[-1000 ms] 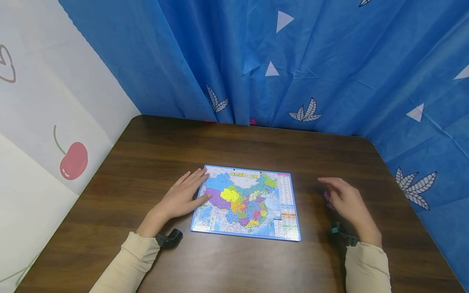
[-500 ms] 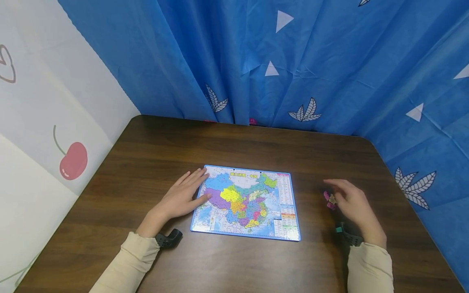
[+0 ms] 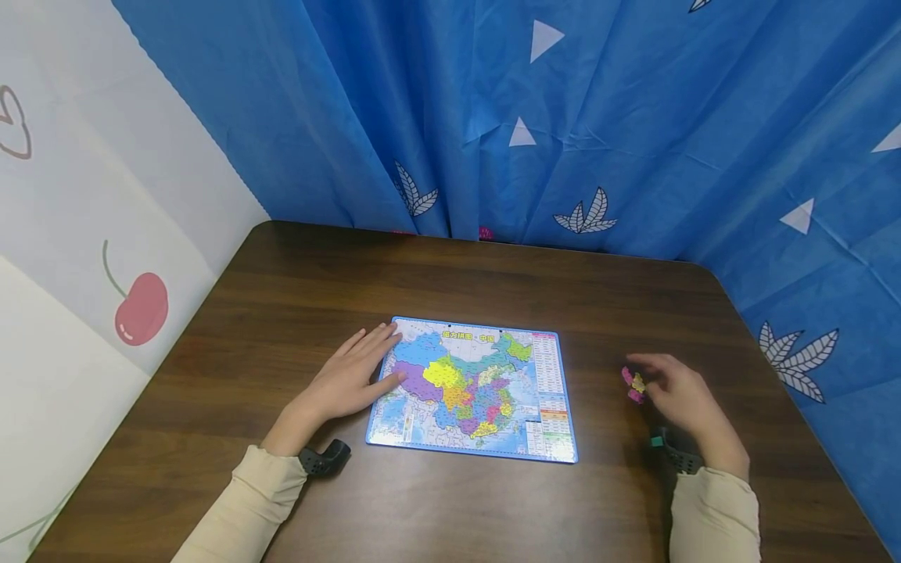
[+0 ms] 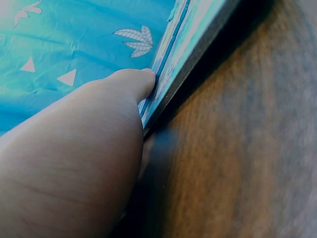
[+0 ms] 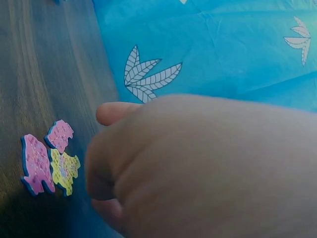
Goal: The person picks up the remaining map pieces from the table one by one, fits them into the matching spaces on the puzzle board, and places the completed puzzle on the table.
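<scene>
A map puzzle board (image 3: 461,349) with a blue edge lies flat on the table, its map regions in many colours. My left hand (image 3: 355,375) rests on the board's left edge with its fingers spread, the thumb over the purple region. In the left wrist view the thumb (image 4: 138,82) touches the board's side. My right hand (image 3: 686,399) is just right of a cluster of small map pieces, its fingers loosely bent with no piece visible in them. Two pink puzzle pieces (image 5: 37,163) and a yellow puzzle piece (image 5: 65,169) lie close together beside it.
The dark wooden table (image 3: 493,508) spreads around the board. A blue curtain (image 3: 450,117) hangs along its back and right side, and a white wall cloth (image 3: 70,195) stands at the left. Each wrist wears a dark band.
My right hand has shifted right and slightly toward me, uncovering the pink and yellow puzzle pieces. My left hand and the board stay where they were.
</scene>
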